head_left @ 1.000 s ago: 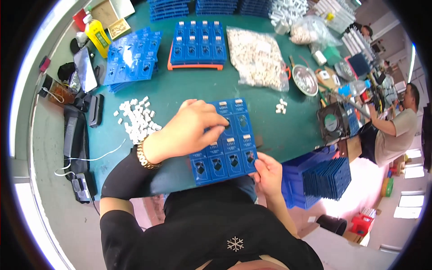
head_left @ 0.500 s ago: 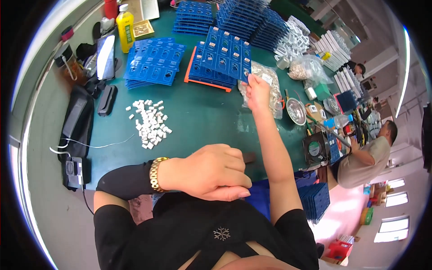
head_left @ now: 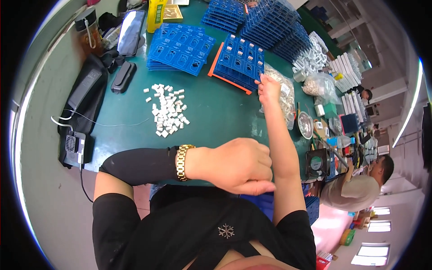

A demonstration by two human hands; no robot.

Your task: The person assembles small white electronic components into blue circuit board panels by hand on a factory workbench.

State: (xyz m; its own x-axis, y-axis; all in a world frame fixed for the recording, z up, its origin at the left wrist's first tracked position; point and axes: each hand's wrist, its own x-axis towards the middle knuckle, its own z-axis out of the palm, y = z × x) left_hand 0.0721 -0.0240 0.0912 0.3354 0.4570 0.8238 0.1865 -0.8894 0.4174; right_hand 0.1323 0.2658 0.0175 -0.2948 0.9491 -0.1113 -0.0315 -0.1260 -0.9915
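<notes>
My right hand [head_left: 269, 88] reaches out to the stack with the orange base and pinches the near right corner of its top blue circuit board [head_left: 240, 56]. White connectors stand on that board, which lies over more blue boards. An orange tray edge [head_left: 231, 81] shows along the stack's left and near sides. My left hand [head_left: 236, 166], back upward, hovers near the table's front edge with fingers curled under; what they hold, if anything, is hidden. Loose white connectors [head_left: 168, 112] lie in a pile on the green table [head_left: 220, 117], left of centre.
Another blue board stack [head_left: 177, 49] stands left of the orange tray; tall stacks [head_left: 270, 24] rise behind. Right are a plastic bag of small parts [head_left: 283, 94], a metal bowl [head_left: 305, 125] and a fan [head_left: 317, 163]. A phone [head_left: 131, 32] lies far left. Another person [head_left: 355, 191] sits at right.
The top board, earlier turned askew over the stack, now sits closer in line with it, my right hand still at its corner. The view has shifted; my left hand stays curled.
</notes>
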